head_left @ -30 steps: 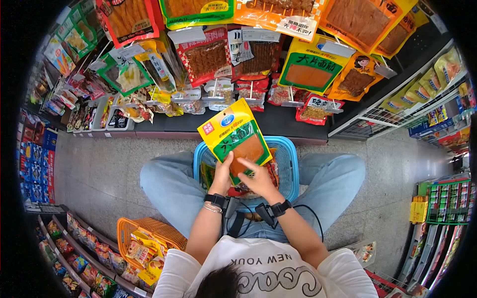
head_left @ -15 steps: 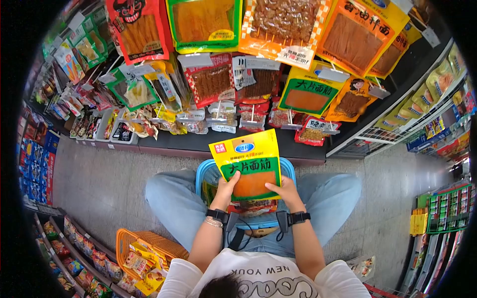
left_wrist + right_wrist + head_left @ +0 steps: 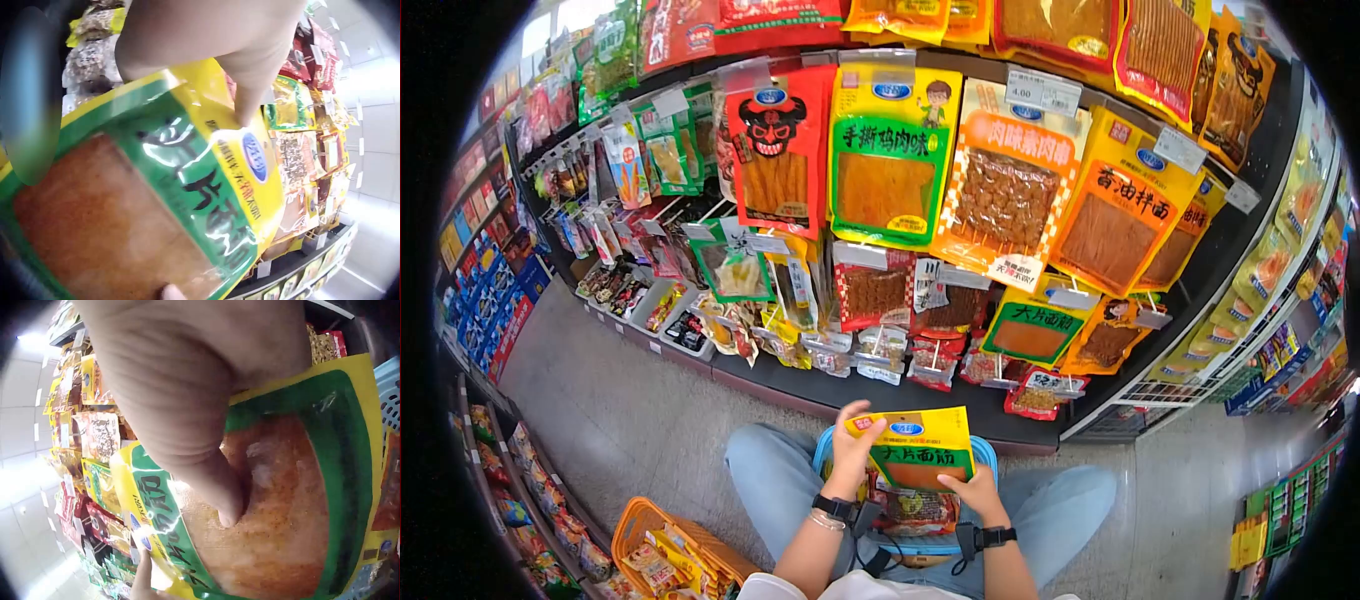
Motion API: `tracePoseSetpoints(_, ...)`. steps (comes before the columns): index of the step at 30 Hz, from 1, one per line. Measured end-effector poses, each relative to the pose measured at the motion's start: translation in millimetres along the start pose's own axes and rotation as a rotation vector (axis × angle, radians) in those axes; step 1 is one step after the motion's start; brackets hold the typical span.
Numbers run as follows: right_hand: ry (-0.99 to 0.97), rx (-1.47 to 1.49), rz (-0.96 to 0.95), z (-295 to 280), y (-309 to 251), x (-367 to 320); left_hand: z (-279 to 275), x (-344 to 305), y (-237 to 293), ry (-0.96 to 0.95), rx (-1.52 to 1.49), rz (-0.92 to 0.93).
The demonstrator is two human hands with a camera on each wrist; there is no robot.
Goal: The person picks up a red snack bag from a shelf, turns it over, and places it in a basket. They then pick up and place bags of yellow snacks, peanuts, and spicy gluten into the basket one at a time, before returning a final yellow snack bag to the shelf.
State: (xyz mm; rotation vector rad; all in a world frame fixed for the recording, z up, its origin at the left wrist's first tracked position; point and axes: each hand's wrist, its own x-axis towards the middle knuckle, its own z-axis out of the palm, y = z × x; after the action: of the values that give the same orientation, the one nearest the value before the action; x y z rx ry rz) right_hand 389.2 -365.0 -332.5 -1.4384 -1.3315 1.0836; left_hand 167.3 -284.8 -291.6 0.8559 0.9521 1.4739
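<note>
head view looks forward and down; both wrist views (very close) share the yellow-green packet (image 3: 144,194).

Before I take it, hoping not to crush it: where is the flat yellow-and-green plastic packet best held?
I'd probably pinch the packet at its upper-right corner, coming from the black shelf side: that flat yellow corner looks free; the left grip holds the upper left, the right grip the lower right.

One held packet (image 3: 920,453) — two grips (image 3: 855,457) (image 3: 980,497), two baskets (image 3: 925,547) (image 3: 715,547)
</note>
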Motion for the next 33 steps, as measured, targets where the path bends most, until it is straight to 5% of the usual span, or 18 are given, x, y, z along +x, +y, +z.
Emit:
tracePoseSetpoints(3,0.024,-0.068,-0.057,8,-3,1,10,4,43,0.005,0.254,0.244)
tracePoseSetpoints(13,0.045,-0.135,-0.108,18,-18,1,9,6,74,-0.032,0.94,0.557)
tracePoseSetpoints(25,0.07,-0.154,-0.055,4,-19,-15,10,0,48,-0.166,0.821,0.386)
tracePoseSetpoints(33,0.207,0.041,-0.004,-29,-15,-20,91,5,25,0.126,0.922,0.63)
